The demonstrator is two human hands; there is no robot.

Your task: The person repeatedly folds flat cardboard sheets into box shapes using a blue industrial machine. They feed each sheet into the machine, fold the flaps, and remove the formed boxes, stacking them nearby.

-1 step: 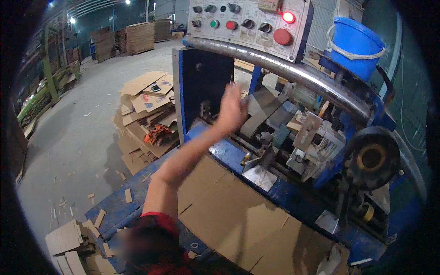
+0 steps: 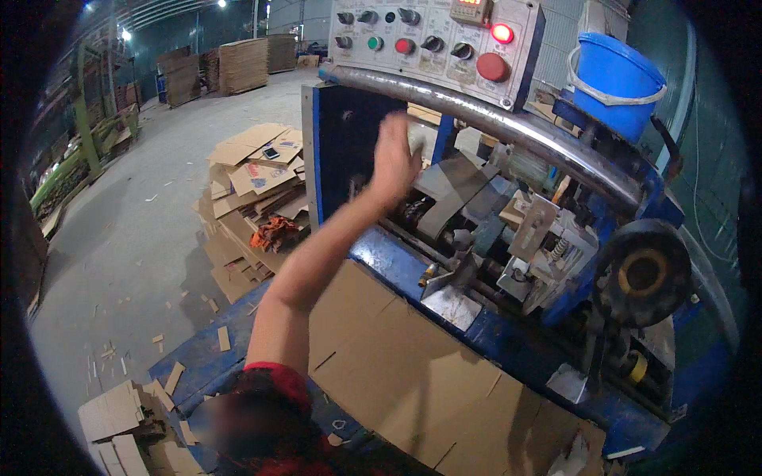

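Observation:
My left hand (image 2: 394,163) is raised over the far side of the blue machine (image 2: 381,254), below the metal bar (image 2: 492,111). Its fingers are stretched upward and hold nothing. The left forearm, in a red and black sleeve, reaches across one end of a large brown cardboard sheet (image 2: 413,349). That sheet lies along the machine's near side, with short slits cut in it. At the sheet's lower right corner my right hand (image 2: 573,458) is blurred and only partly in view; its fingers cannot be made out.
A control panel (image 2: 432,47) with knobs and a lit red lamp stands above the bar. To the right are a blue bucket (image 2: 617,83) and a black wheel (image 2: 641,271). Cardboard pieces (image 2: 254,170) lie piled on the floor at left, with an orange cloth (image 2: 275,234) and a phone.
My left hand has moved slightly up and to the left, away from the machine's rollers. The right hand has shifted a little downward. The cardboard sheet looks unmoved.

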